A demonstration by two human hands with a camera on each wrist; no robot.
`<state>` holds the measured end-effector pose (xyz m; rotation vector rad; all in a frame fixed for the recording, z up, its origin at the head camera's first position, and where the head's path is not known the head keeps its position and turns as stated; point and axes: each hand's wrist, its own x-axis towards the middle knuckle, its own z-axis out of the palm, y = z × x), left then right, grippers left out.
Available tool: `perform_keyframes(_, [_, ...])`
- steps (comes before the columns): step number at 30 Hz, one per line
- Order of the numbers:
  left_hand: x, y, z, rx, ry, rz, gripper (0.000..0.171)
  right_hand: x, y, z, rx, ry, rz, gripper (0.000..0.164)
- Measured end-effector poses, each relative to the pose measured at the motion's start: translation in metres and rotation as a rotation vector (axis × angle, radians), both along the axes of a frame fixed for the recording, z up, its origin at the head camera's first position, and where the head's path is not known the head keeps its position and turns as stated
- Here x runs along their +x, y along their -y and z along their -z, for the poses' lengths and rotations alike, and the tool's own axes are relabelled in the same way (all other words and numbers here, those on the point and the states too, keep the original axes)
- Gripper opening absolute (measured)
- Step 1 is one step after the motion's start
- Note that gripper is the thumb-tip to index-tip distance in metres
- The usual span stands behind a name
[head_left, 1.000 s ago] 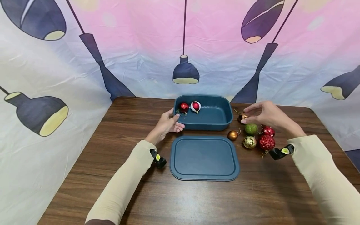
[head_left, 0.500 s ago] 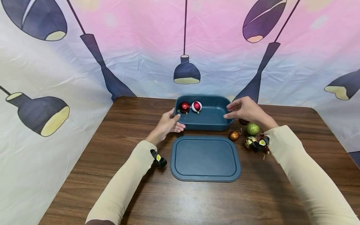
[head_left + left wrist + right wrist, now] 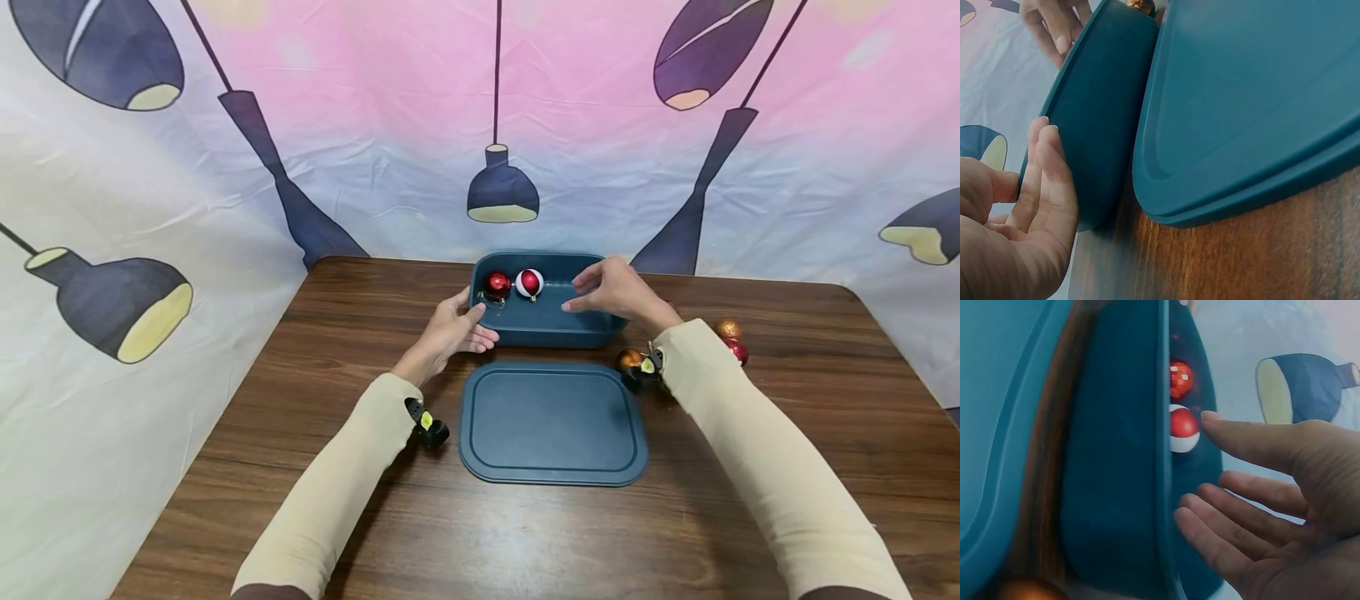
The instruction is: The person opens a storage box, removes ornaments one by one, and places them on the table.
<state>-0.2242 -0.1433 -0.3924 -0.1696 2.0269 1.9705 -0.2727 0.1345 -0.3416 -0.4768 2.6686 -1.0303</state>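
Note:
A dark blue-green plastic container (image 3: pixel 555 336) stands near the table's back edge. Inside, at its left end, lie a shiny red bauble (image 3: pixel 497 285) and a red-and-white bauble (image 3: pixel 529 284). My left hand (image 3: pixel 447 333) holds the container's left end, thumb at the rim and fingers against the outer wall (image 3: pixel 1094 137). Over the right part of the container is my right hand (image 3: pixel 618 292). In the right wrist view its thumb and fingers (image 3: pixel 1229 519) are spread apart, with nothing seen between them. The thumb tip appears close to the red-and-white bauble.
A matching flat lid (image 3: pixel 553 425) lies on the table in front of the container. To the right are a copper bauble (image 3: pixel 628 360), an orange glittery bauble (image 3: pixel 728 330) and a red bauble (image 3: pixel 737 351). My right sleeve (image 3: pixel 705 367) hides other baubles there.
My right hand has moved left, from beside the brown bauble on the table to over the container. My left hand stays on the container's left end. The baubles inside have not moved.

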Motion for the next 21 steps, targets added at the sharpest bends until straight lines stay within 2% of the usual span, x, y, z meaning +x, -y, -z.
perform_keyframes(9, [0.000,0.001,0.000,0.004,0.006,-0.001,0.063,-0.011,0.023,0.016,-0.034,0.069,0.070,0.056])
perform_keyframes(21, [-0.001,0.001,0.000,0.012,0.014,0.004,0.064,-0.020,0.048,0.033,-0.086,0.068,0.162,0.054])
